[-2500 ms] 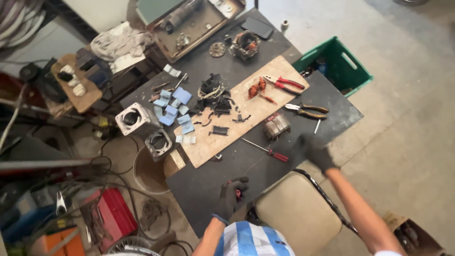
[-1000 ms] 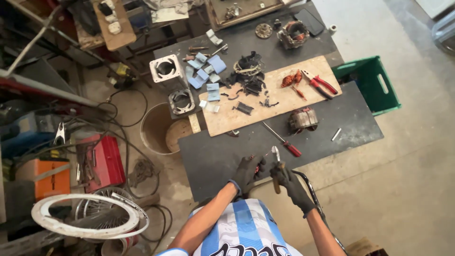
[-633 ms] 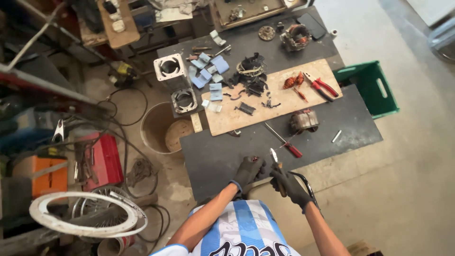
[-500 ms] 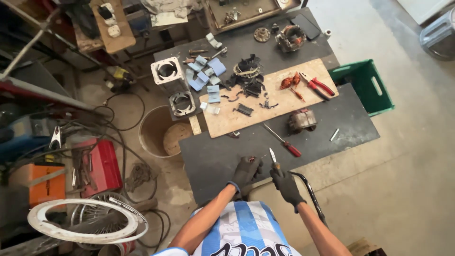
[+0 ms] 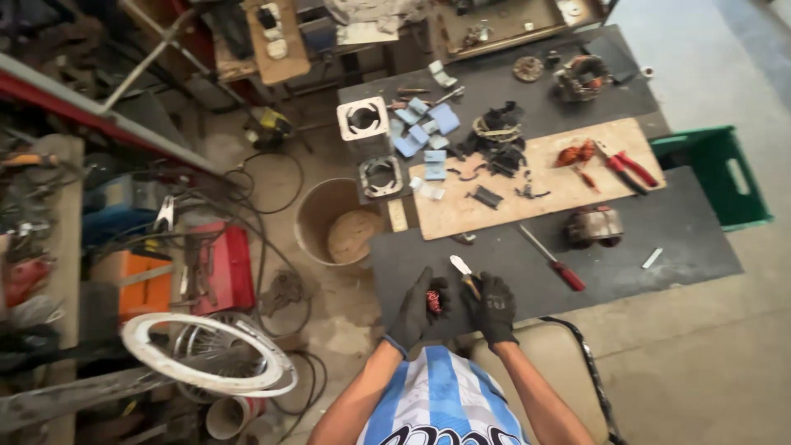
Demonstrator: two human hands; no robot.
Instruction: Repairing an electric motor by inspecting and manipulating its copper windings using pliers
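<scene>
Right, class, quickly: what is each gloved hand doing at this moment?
Left hand: closed on a small red part.
Right hand: closed on a screwdriver, tip pointing up.

Black work gloves are worn on the left hand point(image 5: 416, 311) and the right hand point(image 5: 493, 309). The forearms are left bare. A shirt point(image 5: 441, 400) striped in light blue and white (dark lettering low down) is worn.

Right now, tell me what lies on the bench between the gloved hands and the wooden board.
In the head view, mostly bare dark benchtop separates the hands from the wooden board. To the right lies a red-handled screwdriver; a small dark part sits by the board's near edge.
</scene>
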